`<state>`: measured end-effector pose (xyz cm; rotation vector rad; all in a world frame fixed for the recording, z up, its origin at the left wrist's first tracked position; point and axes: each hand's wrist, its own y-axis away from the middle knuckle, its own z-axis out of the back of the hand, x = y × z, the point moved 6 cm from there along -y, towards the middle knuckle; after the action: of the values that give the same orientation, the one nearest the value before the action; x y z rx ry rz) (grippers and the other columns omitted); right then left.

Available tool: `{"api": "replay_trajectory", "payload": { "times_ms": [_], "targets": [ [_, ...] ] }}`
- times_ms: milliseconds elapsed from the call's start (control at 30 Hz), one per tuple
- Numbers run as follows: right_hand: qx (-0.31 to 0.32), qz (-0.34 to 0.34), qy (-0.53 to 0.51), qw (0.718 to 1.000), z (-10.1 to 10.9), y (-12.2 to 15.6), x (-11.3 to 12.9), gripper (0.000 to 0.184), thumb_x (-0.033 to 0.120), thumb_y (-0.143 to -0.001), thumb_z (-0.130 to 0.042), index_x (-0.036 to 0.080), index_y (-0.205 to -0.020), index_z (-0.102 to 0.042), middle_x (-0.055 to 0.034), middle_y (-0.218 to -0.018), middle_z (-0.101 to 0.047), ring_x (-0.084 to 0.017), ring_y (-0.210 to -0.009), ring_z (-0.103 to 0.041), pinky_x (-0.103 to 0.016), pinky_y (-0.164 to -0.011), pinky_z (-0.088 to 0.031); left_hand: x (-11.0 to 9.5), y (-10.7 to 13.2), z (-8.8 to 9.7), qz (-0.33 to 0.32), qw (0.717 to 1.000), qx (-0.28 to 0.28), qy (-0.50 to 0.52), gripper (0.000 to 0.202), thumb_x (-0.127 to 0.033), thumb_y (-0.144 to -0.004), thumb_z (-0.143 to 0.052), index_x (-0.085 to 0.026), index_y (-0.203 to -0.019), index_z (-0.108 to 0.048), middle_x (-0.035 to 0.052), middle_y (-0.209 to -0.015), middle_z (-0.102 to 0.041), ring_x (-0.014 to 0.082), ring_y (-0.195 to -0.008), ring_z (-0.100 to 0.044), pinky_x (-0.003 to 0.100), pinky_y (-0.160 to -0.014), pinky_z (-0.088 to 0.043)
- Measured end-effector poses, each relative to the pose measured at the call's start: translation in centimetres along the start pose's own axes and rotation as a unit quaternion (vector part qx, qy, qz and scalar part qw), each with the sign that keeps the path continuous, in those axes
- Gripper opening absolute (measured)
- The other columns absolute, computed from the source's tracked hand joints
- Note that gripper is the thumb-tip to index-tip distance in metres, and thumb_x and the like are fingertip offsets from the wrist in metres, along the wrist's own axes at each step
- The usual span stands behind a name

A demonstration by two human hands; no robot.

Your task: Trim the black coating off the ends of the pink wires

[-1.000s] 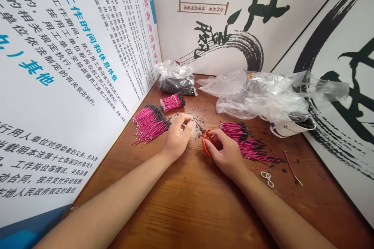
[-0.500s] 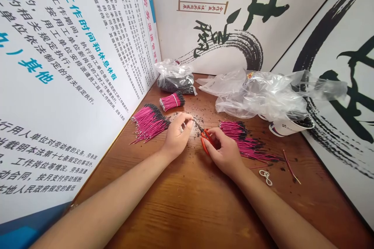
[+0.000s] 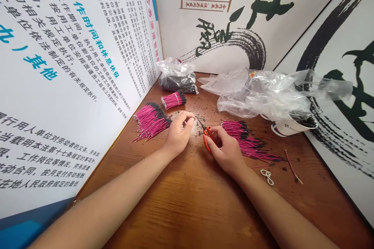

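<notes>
My right hand (image 3: 224, 146) is closed around the red handles of a pair of scissors (image 3: 207, 136), whose dark blades point up and left. The blade tips lie just to the right of my left fingertips. Thumb and forefinger of my left hand (image 3: 180, 130) are pinched together; what lies between them is too small to make out. A fanned pile of pink wires with black ends (image 3: 152, 121) lies left of my left hand. Beyond it rests a bundle of the same wires (image 3: 173, 100), tied with a white band. More loose pink wires (image 3: 248, 140) lie beside my right hand.
Small black scraps (image 3: 201, 113) are scattered over the wooden table (image 3: 175, 206). At the back sit a bag of black pieces (image 3: 178, 79) and crumpled clear plastic bags (image 3: 254, 93). A tilted white cup (image 3: 288, 127), a white looped band (image 3: 267, 177) and single wires lie to the right. Printed panels enclose the table.
The scissors have drawn slightly away from my left fingertips, and their handles look closer together. My left hand keeps its pinch. The whole view has shifted a little.
</notes>
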<state>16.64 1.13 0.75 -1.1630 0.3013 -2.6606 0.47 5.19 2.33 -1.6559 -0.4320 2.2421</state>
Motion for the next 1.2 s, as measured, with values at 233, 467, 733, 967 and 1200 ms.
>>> {"api": "replay_trajectory", "payload": {
  "times_ms": [233, 467, 733, 967, 1200],
  "targets": [
    [0.006, 0.006, -0.002, 1.000, -0.06, 0.11, 0.19, 0.019, 0.040, -0.093, -0.055, 0.022, -0.097, -0.058, 0.0026, -0.067, -0.057, -0.015, -0.057, -0.051, -0.024, -0.055, -0.036, 0.07, -0.02, -0.05, -0.005, 1.000, 0.004, -0.002, 0.014, -0.026, -0.096, -0.046, -0.019, -0.088, -0.056, 0.0017, -0.086, -0.059, 0.0154, -0.082, -0.053, 0.027, -0.079, -0.043],
    [0.004, 0.007, -0.002, 1.000, -0.12, 0.00, -0.02, 0.019, 0.040, -0.094, -0.053, 0.022, -0.096, -0.058, 0.0019, -0.066, -0.058, -0.015, -0.057, -0.051, -0.024, -0.055, -0.036, 0.16, -0.05, -0.14, 0.007, 1.000, 0.012, 0.014, 0.016, -0.026, -0.096, -0.046, -0.019, -0.086, -0.056, 0.0019, -0.085, -0.059, 0.0157, -0.082, -0.054, 0.027, -0.078, -0.043],
    [0.011, 0.008, -0.008, 1.000, -0.13, 0.02, 0.06, 0.019, 0.040, -0.093, -0.054, 0.022, -0.097, -0.057, 0.0024, -0.066, -0.057, -0.015, -0.057, -0.051, -0.024, -0.054, -0.037, 0.17, -0.05, -0.18, 0.005, 1.000, 0.015, 0.008, 0.017, -0.027, -0.096, -0.044, -0.019, -0.085, -0.054, 0.0012, -0.082, -0.056, 0.0156, -0.080, -0.053, 0.027, -0.077, -0.042],
    [0.006, 0.017, 0.002, 1.000, -0.13, 0.05, 0.17, 0.019, 0.040, -0.095, -0.052, 0.022, -0.096, -0.058, 0.0028, -0.065, -0.057, -0.015, -0.056, -0.050, -0.025, -0.054, -0.035, 0.24, -0.13, -0.26, 0.003, 1.000, 0.021, 0.008, 0.019, -0.026, -0.096, -0.044, -0.019, -0.083, -0.054, 0.0016, -0.082, -0.057, 0.0158, -0.080, -0.053, 0.027, -0.077, -0.042],
    [0.012, -0.002, -0.006, 1.000, -0.20, 0.10, -0.19, 0.020, 0.041, -0.095, -0.052, 0.022, -0.097, -0.056, 0.0023, -0.067, -0.057, -0.015, -0.057, -0.052, -0.024, -0.054, -0.036, 0.10, -0.11, -0.27, 0.010, 1.000, 0.023, 0.014, 0.019, -0.026, -0.097, -0.043, -0.019, -0.083, -0.054, 0.0017, -0.083, -0.057, 0.0155, -0.080, -0.053, 0.027, -0.078, -0.043]
  ]
}}
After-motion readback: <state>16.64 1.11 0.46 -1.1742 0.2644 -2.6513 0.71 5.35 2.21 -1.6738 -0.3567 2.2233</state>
